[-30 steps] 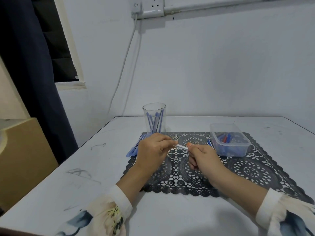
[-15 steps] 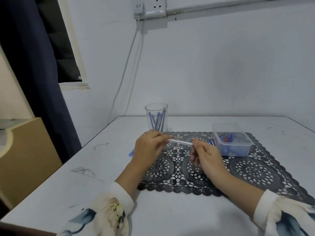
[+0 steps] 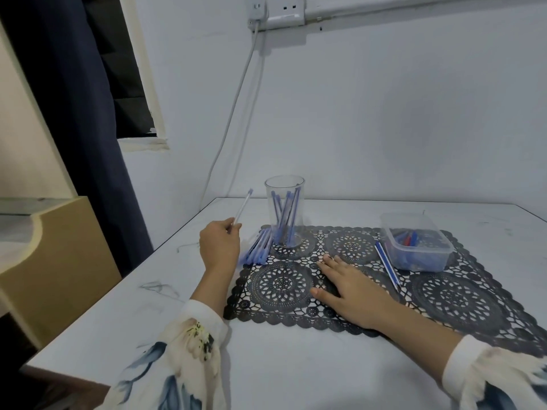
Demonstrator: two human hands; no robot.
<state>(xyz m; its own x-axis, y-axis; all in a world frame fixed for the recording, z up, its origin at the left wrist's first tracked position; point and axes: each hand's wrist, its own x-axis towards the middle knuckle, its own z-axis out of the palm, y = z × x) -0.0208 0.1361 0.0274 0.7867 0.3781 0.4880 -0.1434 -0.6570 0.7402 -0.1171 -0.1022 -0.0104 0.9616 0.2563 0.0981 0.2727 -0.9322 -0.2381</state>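
My left hand [image 3: 220, 245] pinches a clear pen with a blue cap [image 3: 242, 209], which tilts up and away just left of a clear plastic cup [image 3: 284, 211]. Several blue pens stand in that cup. A heap of blue pens [image 3: 258, 247] lies between my left hand and the cup's foot. My right hand [image 3: 352, 287] rests flat on the black lace placemat [image 3: 461, 300] with straight fingers and holds nothing. To its right, two pens [image 3: 387, 266] lie on the mat.
A clear plastic box [image 3: 416, 241] with blue and red pieces sits at the mat's back right. The white table [image 3: 296, 365] meets the wall behind. A cable hangs from a wall socket [image 3: 278, 10]. A tan cabinet [image 3: 59, 255] and dark curtain stand left.
Both hands held one pen over the mat. The right hand let go and dropped flat onto the mat. The left hand carried the pen left and tipped it upward beside the cup.
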